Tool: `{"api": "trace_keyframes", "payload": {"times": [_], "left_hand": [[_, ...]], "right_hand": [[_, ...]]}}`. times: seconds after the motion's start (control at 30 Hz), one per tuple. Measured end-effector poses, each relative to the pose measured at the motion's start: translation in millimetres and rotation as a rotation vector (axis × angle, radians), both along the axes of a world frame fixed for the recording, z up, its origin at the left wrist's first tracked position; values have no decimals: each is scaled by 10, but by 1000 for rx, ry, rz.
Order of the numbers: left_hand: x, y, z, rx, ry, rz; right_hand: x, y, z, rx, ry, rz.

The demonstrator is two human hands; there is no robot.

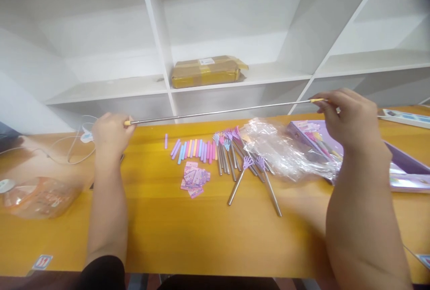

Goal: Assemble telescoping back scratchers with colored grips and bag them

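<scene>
A thin metal telescopic back scratcher [221, 111] is stretched out nearly level above the table, with yellow parts at both ends. Around its left end my left hand [112, 132] is closed, a bit of yellow showing past the fingers. My right hand [351, 113] pinches the yellow right end; the fingers hide the tip. Below lie more back scratchers [228, 146], silver rods with purple, blue and pink hand-shaped heads. Two purple-headed ones [247, 162] lie apart, nearer to me. Short coloured tubes [195, 149] form a row to their left, by a pile of pink printed cards [195, 179].
Crumpled clear plastic [278, 149] lies beside a purple box [403, 160] on the right. On the left are a clear orange-tinted plastic container [43, 196] and a white cable [69, 146]. A taped cardboard parcel [208, 71] sits on the white shelf [275, 75] behind the table.
</scene>
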State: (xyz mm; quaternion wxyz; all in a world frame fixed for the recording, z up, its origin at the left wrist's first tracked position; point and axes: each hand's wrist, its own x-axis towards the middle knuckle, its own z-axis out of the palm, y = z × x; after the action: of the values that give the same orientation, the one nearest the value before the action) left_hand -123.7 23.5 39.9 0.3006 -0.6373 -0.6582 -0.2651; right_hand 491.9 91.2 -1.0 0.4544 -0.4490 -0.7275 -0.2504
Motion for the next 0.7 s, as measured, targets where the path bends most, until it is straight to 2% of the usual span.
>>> {"api": "trace_keyframes", "payload": {"times": [0.2,0.43,0.7], "left_hand": [[-9,7,6,26,19,30],[-14,0,18,12,57,78],[15,-25,30,-62,46,79]], "right_hand": [[-4,1,-18,-47,22,-1],[-2,6,-12,-162,59,-131],[-42,-11,5,-154,66,-141]]}}
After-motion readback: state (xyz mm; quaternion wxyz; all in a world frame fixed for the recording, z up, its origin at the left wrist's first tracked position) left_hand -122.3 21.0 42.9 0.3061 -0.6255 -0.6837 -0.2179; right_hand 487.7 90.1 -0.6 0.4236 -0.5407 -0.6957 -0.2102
